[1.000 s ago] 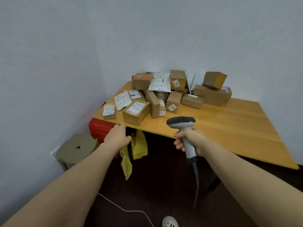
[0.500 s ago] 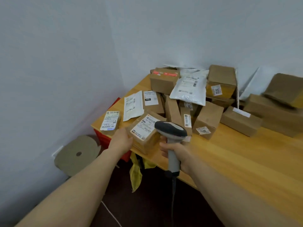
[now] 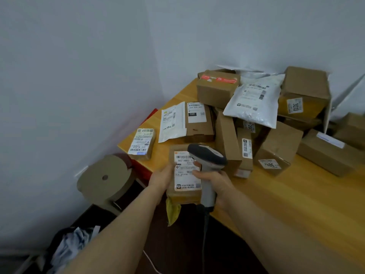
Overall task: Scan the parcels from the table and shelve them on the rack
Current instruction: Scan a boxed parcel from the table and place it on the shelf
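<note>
My left hand (image 3: 161,177) grips the left side of a small brown parcel (image 3: 184,192) with a white label, held at the front edge of the wooden table (image 3: 292,202). My right hand (image 3: 215,179) holds a grey barcode scanner (image 3: 207,157) by its handle, its head just above the parcel's label. Behind them lies a pile of several cardboard parcels: a small labelled box (image 3: 141,144) at the left corner, a flat box (image 3: 199,121), a red-taped box (image 3: 217,89), a white poly bag (image 3: 254,99) and a box marked 3013 (image 3: 304,91). The rack is out of view.
A grey wall corner closes the left and back. Below the table stand a large cardboard roll (image 3: 104,177) and a red crate (image 3: 142,169). A yellow bag (image 3: 172,211) hangs under the table edge. Crumpled plastic (image 3: 73,246) lies on the dark floor.
I have stepped closer to the table. My left hand has pulled the labelled parcel toward the front edge and tilted its label up. The scanner has moved over the label.
</note>
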### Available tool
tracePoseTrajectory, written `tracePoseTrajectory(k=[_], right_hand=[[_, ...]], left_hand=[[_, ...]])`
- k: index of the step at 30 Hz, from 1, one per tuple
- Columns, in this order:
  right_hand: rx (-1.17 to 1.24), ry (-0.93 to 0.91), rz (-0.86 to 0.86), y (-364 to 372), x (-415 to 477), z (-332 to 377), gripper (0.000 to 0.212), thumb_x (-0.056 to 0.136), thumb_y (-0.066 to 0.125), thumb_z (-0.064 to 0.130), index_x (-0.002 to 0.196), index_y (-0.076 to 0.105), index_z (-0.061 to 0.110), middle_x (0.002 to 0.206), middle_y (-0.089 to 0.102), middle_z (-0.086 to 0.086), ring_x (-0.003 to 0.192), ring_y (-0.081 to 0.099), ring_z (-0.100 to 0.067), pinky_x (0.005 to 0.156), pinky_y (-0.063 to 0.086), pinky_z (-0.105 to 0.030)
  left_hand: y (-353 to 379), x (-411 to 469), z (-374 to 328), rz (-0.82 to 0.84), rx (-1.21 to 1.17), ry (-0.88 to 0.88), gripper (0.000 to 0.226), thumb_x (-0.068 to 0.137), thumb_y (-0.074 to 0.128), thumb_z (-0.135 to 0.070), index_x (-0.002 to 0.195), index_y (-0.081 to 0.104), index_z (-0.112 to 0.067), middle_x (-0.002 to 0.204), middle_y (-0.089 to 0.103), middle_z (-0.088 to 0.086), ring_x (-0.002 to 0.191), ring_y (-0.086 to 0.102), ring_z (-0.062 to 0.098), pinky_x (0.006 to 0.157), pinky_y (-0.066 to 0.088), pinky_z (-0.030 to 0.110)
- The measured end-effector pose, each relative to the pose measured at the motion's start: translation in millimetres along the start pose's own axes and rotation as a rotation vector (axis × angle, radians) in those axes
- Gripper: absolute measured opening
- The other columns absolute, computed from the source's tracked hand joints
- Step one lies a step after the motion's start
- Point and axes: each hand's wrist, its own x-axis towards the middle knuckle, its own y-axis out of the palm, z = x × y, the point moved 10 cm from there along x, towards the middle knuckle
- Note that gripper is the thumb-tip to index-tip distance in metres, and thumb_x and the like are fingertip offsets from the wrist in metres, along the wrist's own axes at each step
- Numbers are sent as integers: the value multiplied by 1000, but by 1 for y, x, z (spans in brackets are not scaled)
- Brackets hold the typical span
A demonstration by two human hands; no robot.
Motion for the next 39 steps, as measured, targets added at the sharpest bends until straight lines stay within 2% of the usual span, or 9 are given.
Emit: tracePoseTrajectory(k=[3,7,11,15,19,22,26,33,39], right_hand=[[-47,-20,-22,3,-22,-8,45,68,81,0,108,65,12,78,76,-1,64,72,-15,46,53,-24],[-126,-66,10,13,-64,-15,42,68,81,4,106,67,13,81,76,3,67,72,-12,47,53,-21],[-159,-117,-27,23,-124,-10,30,69,80,3,90,66,20,71,74,5,65,71,-16,50,50,-26],[-278,-207,-48,43,-196,-12,38,71,80,7,106,66,16,97,70,-2,88,63,-21,67,50,-33],[-355,-199,62,74,-259,-33,29,78,74,6,106,65,1,62,61,-6,53,55,-17,51,49,-29],[-379,-221,106,94,-296,-41,11,81,71,5,88,62,6,54,51,-5,44,45,-16,47,41,-26],[-387,-267,127,110,-333,-42,15,81,68,1,75,56,8,50,47,-6,40,41,-16,45,38,-24],[-425,-340,203,132,-377,-37,24,79,69,-2,66,53,9,48,47,-5,38,39,-15,44,39,-25],[-421,-362,203,124,-396,-34,24,79,69,-2,66,53,8,48,47,-6,38,37,-15,45,38,-25]], left_hand=[[-3,-21,31,44,-111,-62,67,82,59,-59,136,48,-20,135,51,16,117,55,36,101,44,48],[-5,-62,32,296,-283,1,56,81,68,-33,130,53,-11,109,70,14,98,69,32,91,53,47],[-51,-108,28,327,-226,45,85,69,81,-16,141,37,-15,113,69,12,102,67,30,88,54,49],[-111,-161,20,258,-59,184,86,46,93,-21,122,54,-10,105,73,7,97,69,28,90,53,49],[-159,-199,25,146,-35,247,72,52,93,-17,112,54,-8,105,71,10,95,69,29,86,55,50],[-176,-226,28,144,-36,289,64,60,88,-7,116,58,-9,108,71,8,93,69,24,72,59,39],[-194,-261,30,140,-34,332,53,67,83,-1,114,60,-12,103,71,3,80,67,14,51,51,25],[-218,-298,31,101,-11,361,36,73,78,0,102,61,-12,107,70,7,80,65,20,61,51,30],[-218,-316,32,81,-21,363,45,73,77,3,114,58,-6,113,68,12,92,65,27,74,52,38]])
